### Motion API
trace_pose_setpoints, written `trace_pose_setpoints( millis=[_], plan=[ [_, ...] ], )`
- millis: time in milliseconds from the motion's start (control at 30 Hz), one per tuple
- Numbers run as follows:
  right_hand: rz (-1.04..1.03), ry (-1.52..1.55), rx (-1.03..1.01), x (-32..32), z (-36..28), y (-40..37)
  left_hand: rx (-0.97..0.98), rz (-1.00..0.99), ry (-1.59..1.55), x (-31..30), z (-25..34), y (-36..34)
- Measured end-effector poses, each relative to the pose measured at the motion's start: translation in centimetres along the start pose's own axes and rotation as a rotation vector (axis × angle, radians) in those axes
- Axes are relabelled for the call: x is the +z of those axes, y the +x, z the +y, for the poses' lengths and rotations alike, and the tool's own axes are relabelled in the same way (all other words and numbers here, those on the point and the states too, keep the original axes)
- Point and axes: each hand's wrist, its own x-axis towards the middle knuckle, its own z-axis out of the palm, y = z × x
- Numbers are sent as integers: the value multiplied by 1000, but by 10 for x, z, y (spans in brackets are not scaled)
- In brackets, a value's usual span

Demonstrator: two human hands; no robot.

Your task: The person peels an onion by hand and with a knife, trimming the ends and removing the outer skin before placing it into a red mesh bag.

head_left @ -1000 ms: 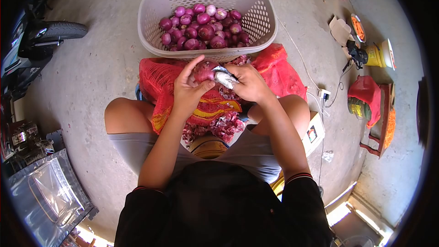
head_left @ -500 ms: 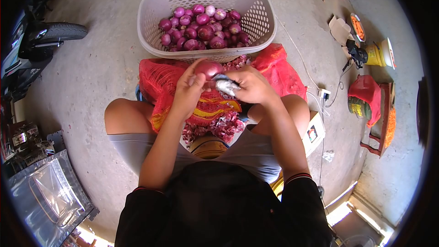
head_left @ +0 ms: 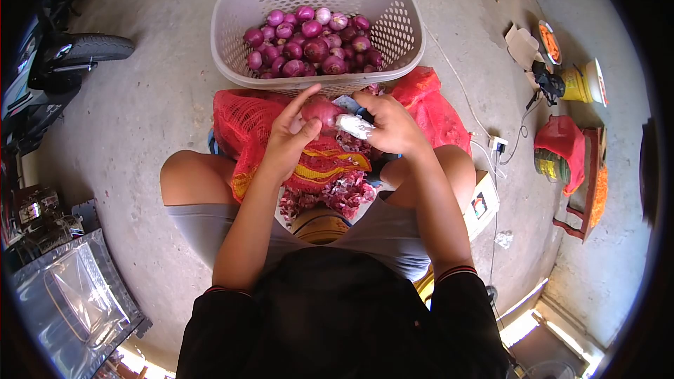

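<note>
A red onion [head_left: 321, 114] is held in my left hand [head_left: 290, 135], between the thumb and the fingers, with the index finger raised. My right hand [head_left: 393, 125] is closed on a small knife [head_left: 347, 104] at the onion's right side; something white and silvery [head_left: 355, 126] wraps its finger or the handle, I cannot tell which. Both hands are above a red mesh sack [head_left: 246, 119] lying between the knees. Just beyond the sack stands a grey plastic basket [head_left: 223, 35] holding several red onions [head_left: 316, 49].
Onion skins [head_left: 344, 196] lie below the sack, near a yellow container [head_left: 317, 228]. A motorcycle wheel [head_left: 102, 48] is at the left. On the right are a power socket [head_left: 498, 144] with cables, a yellow bucket [head_left: 576, 84] and a small red stool [head_left: 588, 189].
The onion has turned slightly in my left hand, whose index finger has lifted. My right hand and the knife have shifted a little to the right.
</note>
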Motion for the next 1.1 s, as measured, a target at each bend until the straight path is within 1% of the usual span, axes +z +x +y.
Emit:
trace_pose_setpoints(
  millis=[200, 267, 400, 500, 667, 767, 800, 867, 900, 1000, 1100],
  plan=[
    [-6, 25, -25, 9, 11, 0, 54, -10, 37, 3, -1, 1],
    [-35, 0, -17, 9, 15, 0, 52, 1, 37, 4, -1, 1],
    [-16, 8, -2, 9, 8, 0, 68, 40, 43, 10, 3, 1],
    [-28, -3, 5, 8, 7, 0, 58, 13, 45, 5, -2, 1],
    [-50, 44, 18, 10, 5, 0, 48, 25, 54, 2, -7, 0],
    [-20, 50, -12, 11, 6, -1, 38, 47, 20, 4, -8, -1],
    [-21, 48, -59, 12, 5, -2, 36, 59, 1, 5, -8, 0],
    [-25, 47, -155, 16, 0, -3, 65, 84, -119, 2, -13, 4],
    [-18, 29, -157, 18, -1, -3, 79, 97, -179, 2, -13, 6],
    [11, -12, -176, 20, -1, 0, 67, 96, -134, -2, -8, 4],
    [99, 0, -24, 10, -2, -1, 51, 112, -109, -4, -7, 3]
  ],
)
